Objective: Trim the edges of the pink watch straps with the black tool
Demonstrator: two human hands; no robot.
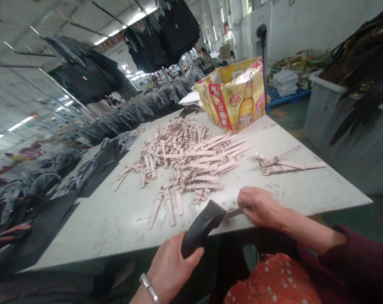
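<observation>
My left hand (pixel 174 264), with a bracelet at the wrist, is wrapped round a black handheld tool (pixel 199 230) that looks like a hair clipper. The tool's head points up and right, close to a thin pink strap (pixel 234 211) at the table's front edge. That strap's other end is in the closed fingers of my right hand (pixel 257 206). Beyond both hands lies a big pile of pink straps with metal buckles (pixel 191 156). A few more buckled straps (pixel 283 164) form a small group on the right.
A yellow beer carton (pixel 236 99) stands at the back of the white table (pixel 324 188). Black sheets (pixel 60 228) lie at the left, by another person's hand (pixel 11 236). Black bags (pixel 166 36) hang overhead. A grey bin (pixel 349 135) stands right of the table.
</observation>
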